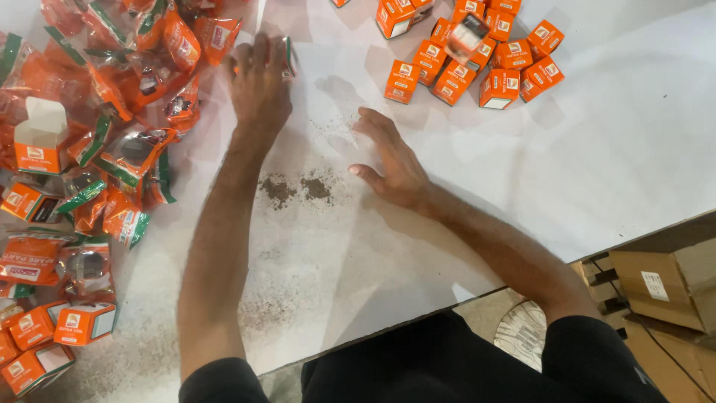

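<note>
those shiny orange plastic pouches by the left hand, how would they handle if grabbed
The shiny orange plastic pouches look crinkled and slumped, so probably floppy and light. Their glossy film may be slippery, and the heap could slide when pulled. The left hand is at the heap's edge.

Glossy plastic sachets [127, 153], matt cardboard small boxes [477, 63], on a smooth white table [597, 157] dusted with dark powder [294, 188].

White table, cluttered floor corner

The white table [597, 164] fills most of the frame, evenly lit, with dark powder smudges [294, 188] near its centre. At lower right, brown cardboard boxes [664, 280] sit on the floor below the table's edge.
</note>
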Motion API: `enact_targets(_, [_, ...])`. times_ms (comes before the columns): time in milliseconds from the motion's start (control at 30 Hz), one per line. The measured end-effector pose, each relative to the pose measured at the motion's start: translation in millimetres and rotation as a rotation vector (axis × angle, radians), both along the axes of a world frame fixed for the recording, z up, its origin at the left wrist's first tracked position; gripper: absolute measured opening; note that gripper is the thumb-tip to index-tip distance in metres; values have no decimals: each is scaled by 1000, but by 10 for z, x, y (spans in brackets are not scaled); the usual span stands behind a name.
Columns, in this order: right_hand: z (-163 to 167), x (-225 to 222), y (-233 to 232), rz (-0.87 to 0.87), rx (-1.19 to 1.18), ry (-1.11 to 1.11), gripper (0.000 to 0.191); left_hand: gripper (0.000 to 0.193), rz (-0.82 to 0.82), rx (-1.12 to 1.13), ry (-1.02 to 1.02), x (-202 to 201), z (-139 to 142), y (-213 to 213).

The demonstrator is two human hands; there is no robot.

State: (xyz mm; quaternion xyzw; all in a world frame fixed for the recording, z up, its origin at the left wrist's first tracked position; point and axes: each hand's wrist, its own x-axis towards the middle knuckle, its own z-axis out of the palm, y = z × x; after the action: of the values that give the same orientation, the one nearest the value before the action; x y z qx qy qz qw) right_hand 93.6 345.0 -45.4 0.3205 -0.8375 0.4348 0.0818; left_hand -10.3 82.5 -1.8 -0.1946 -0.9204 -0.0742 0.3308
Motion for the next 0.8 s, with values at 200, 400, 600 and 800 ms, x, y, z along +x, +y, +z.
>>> enact_targets(200, [-170,-292,52,309,-1110,-1176,68,36,-810,181,-166,672,-24,360])
enact_targets(400, [-64,-27,-106,151,-387,-490,89,63,37,162,-132,-139,-39,-328])
enact_targets(600, [124,75,-211,215,21,138,74,63,252,-184,-278,-393,-270,-474])
enact_targets(800, [163,93,-180,232,7,60,71,39,206,-192,-515,517,-195,-475])
